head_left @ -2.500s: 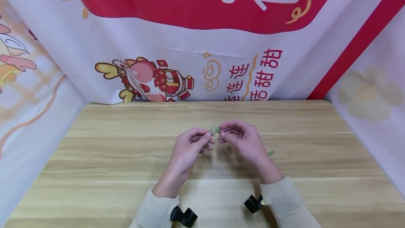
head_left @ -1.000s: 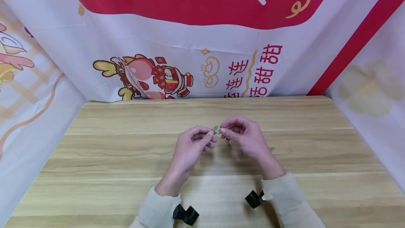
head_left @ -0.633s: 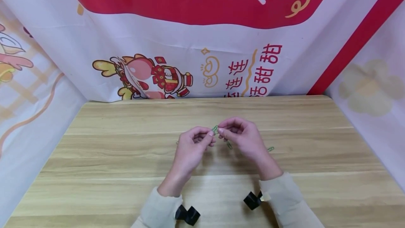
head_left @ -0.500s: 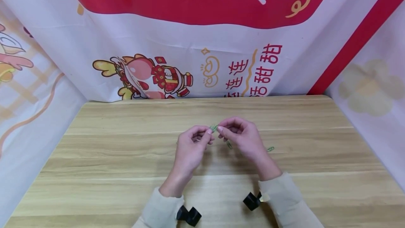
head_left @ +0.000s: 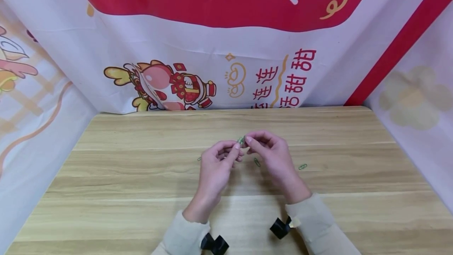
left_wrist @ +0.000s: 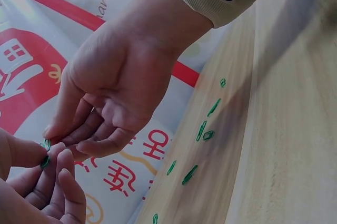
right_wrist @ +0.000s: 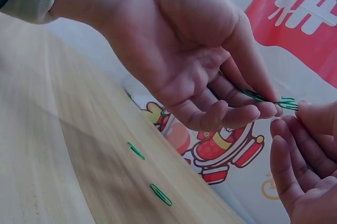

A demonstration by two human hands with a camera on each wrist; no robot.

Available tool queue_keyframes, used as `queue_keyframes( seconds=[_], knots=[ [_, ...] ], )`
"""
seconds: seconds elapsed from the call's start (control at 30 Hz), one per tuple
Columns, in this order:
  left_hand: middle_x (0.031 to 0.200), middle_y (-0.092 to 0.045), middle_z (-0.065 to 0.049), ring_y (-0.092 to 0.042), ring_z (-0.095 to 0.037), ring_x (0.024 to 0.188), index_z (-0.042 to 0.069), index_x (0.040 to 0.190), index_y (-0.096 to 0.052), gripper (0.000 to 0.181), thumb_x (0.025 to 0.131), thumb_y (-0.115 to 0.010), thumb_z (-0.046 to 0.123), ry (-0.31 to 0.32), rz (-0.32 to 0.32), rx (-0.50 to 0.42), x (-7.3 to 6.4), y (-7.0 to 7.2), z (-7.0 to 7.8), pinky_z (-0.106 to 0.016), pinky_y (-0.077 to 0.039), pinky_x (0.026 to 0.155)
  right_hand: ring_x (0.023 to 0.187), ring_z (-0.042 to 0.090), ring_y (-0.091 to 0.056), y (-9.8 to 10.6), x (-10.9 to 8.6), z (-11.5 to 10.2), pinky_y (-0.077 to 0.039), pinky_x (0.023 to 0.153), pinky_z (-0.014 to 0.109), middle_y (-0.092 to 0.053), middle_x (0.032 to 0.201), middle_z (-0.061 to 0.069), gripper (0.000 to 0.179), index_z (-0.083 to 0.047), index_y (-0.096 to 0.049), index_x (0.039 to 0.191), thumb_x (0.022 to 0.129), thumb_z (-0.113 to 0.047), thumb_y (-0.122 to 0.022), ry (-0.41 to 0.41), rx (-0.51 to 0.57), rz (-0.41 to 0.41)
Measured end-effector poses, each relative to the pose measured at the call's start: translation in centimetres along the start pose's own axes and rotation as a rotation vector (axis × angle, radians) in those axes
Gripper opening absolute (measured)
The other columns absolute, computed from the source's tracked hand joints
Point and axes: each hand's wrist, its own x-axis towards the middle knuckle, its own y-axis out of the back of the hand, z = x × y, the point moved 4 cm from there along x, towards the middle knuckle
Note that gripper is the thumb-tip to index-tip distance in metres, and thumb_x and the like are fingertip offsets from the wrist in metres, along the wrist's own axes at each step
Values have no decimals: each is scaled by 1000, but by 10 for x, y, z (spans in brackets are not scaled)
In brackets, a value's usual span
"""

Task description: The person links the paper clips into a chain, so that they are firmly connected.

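Note:
Above the table my two hands meet fingertip to fingertip. My left hand [head_left: 216, 166] pinches a green paper clip [right_wrist: 288, 103] between thumb and finger. In the right wrist view, a second green paper clip [right_wrist: 254, 95] sits between the thumb and fingers of my right hand [right_wrist: 179, 55]. The two clips overlap at the fingertips, and the fingers hide part of both. Below the hands, loose green paper clips lie on the wood, one [head_left: 256, 162] under the right hand and another [head_left: 302, 166] to the right of that wrist.
More green paper clips, such as one [left_wrist: 190, 174] in the left wrist view, are scattered on the wooden table [head_left: 124, 176]. A printed white and red cloth [head_left: 198, 38] hangs behind the table and along its sides. Black wrist-worn devices [head_left: 215, 244] sit at the sleeve cuffs.
Both hands stay together at nearly the same spot, fingers shifting slightly around the clips. The left forearm has moved a little right. The loose clip by the right wrist shows more fully.

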Motion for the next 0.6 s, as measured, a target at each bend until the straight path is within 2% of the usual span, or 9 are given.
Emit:
queue_keyframes(
  seconds=[0.2, 0.37, 0.6],
  knots=[
    [100, -79, -12, -73, -19, 87, 2, 115, -76, 18, 103, -72, 14, 30, -16, -35, 0, -1, 0, -24, -58, 74, 88, 14, -76, 3, -1, -6, -64, 87, 29, -79, 95, -2, 18, 2, -72, 117, 101, -7, -73, 57, -27, 46],
    [92, -78, -6, -71, -14, 80, -1, 114, -75, 18, 103, -72, 13, 62, -58, -58, 2, -2, -1, -26, -58, 75, 87, 14, -75, 4, -2, -9, -63, 81, 26, -79, 94, 0, 17, 2, -73, 112, 100, -8, -76, 135, -93, 67],
    [92, -77, -5, -71, -15, 81, 0, 114, -75, 18, 103, -72, 14, 86, -66, -52, 2, -2, -1, -28, -59, 78, 88, 17, -74, 6, -4, -12, -60, 77, 25, -79, 97, 6, 11, -4, -76, 109, 100, -10, -77, 207, -168, 69]
  ],
)
